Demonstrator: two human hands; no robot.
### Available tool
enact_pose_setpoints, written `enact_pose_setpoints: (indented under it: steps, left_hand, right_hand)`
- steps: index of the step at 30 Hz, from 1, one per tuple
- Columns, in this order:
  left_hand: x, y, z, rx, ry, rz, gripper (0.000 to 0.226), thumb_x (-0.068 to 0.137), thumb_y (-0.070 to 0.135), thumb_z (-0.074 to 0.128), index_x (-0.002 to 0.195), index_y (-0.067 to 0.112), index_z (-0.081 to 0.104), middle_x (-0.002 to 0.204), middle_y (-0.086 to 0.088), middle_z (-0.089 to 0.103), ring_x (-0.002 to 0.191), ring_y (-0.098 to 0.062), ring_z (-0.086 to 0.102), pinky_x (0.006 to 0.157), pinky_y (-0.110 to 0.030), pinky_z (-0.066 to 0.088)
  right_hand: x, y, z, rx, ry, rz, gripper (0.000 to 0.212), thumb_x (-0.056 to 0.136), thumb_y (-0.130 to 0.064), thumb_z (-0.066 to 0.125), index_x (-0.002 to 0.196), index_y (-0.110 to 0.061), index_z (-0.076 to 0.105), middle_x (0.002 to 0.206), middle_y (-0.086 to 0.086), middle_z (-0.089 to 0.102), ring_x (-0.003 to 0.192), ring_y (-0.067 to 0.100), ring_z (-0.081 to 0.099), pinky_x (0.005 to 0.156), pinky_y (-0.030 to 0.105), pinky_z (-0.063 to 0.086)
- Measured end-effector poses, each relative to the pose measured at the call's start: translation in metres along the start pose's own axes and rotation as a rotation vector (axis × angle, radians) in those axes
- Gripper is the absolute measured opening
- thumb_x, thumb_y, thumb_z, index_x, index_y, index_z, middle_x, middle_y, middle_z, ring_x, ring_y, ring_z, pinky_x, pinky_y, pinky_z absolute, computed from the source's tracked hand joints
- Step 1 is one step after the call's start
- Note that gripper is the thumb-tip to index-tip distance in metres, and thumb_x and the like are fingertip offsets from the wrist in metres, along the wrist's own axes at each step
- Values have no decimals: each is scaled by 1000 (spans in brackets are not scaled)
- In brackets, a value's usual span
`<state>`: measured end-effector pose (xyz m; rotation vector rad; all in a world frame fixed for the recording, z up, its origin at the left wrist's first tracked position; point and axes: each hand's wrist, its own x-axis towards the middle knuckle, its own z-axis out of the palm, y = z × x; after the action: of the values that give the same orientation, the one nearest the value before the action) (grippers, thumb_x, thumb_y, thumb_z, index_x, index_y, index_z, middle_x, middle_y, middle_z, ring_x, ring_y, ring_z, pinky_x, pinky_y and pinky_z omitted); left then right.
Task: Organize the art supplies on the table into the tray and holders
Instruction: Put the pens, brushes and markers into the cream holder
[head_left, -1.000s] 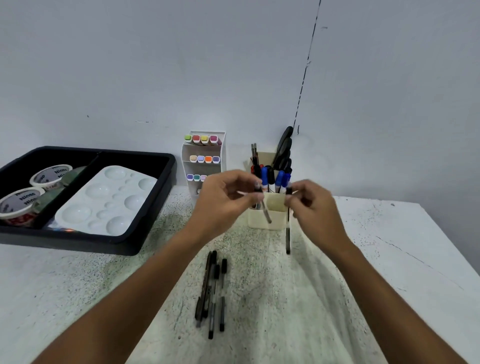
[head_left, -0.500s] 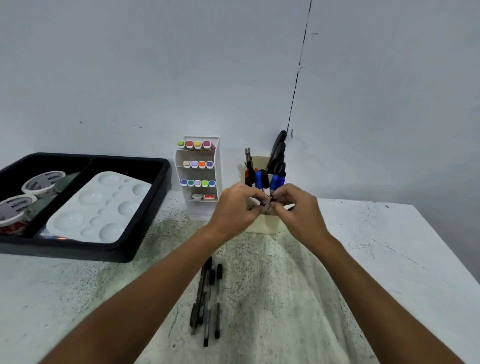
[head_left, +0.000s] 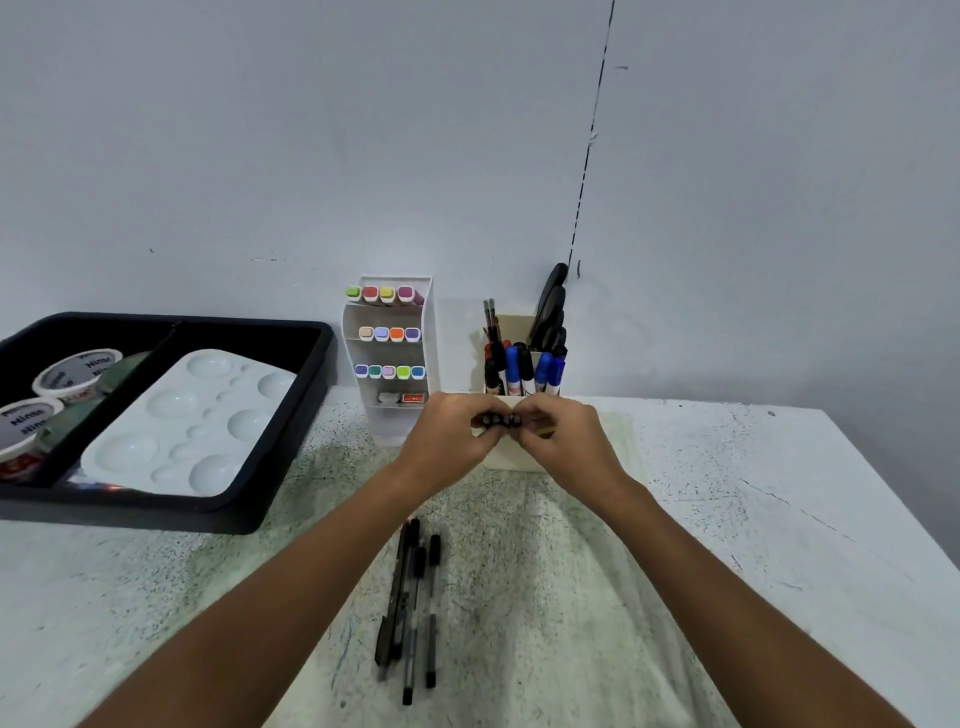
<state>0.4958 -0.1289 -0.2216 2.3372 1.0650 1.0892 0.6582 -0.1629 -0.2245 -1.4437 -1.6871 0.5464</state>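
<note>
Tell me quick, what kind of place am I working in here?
Probably a plain art or craft desk against a bare wall: a paint palette in a black tray, a marker rack, and both hands holding pens at a pen cup.

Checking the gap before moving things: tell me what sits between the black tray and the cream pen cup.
Head view: the white marker rack, upright against the wall, between black tray and pen cup.

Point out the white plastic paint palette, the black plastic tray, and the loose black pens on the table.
White plastic paint palette (head_left: 176, 421): head view, its middle.
Black plastic tray (head_left: 311, 395): head view, right wall.
Loose black pens (head_left: 413, 603): head view, mid barrels.
</note>
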Motion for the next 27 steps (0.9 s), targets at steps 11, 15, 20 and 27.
enact_pose_setpoints:
  steps: [11, 15, 20, 27]
  left_hand:
    - [-5, -7, -6, -112, 1, -63, 25, 79, 1, 76, 103, 6, 74, 94, -6, 75, 83, -8, 70, 82, -20, 56]
    - [-5, -10, -7, -131, -8, -85, 24, 79, 2, 76, 103, 7, 75, 94, -4, 75, 84, -8, 70, 82, -24, 57]
    - [-5, -12, -7, -135, -28, -96, 29, 81, 3, 74, 110, 6, 72, 101, -6, 74, 90, -11, 70, 87, -25, 56]
    - [-29, -13, -19, -24, 149, -53, 28, 79, -1, 73, 107, 5, 71, 94, -2, 72, 82, -6, 66, 69, -17, 56]
  right_hand:
    - [-3, -9, 3, -18, -7, -21, 26, 84, -4, 69, 108, -14, 73, 90, -10, 67, 79, -6, 59, 76, 4, 44]
    - [-3, -11, 4, -6, -5, -3, 25, 83, -5, 70, 105, -16, 75, 87, -12, 68, 78, -11, 58, 72, 2, 42]
    - [-3, -10, 5, -22, -9, -7, 31, 83, -6, 71, 111, -18, 72, 97, -8, 69, 82, -6, 59, 76, 8, 44]
    - [-22, -13, 10, -144, 288, -127, 36, 82, -7, 69, 116, -14, 60, 110, -4, 47, 83, -3, 50, 71, 7, 42]
